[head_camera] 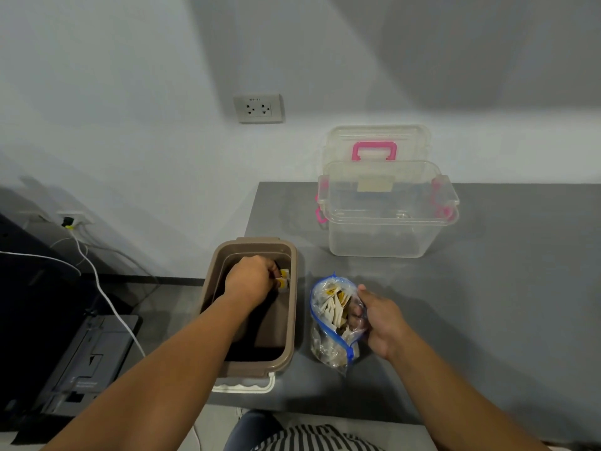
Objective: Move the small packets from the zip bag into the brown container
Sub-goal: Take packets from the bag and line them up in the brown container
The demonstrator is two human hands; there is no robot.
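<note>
Single view, from a wide-angle camera on the person's head, facing forward and steeply down over the near edge of the grey table (487, 304). The left hand (250, 281) and right hand (380, 320), reaching in from the lower corners, lie close below the lens at lower centre; the wall (130, 92) fills the upper half, farther off.

Person: left hand (250, 276) and right hand (380, 320) bare, forearms bare up to frame edge. Top (312, 439): black-and-white stripes, at bottom edge. Blue denim jeans (252, 428) just left of it.
</note>
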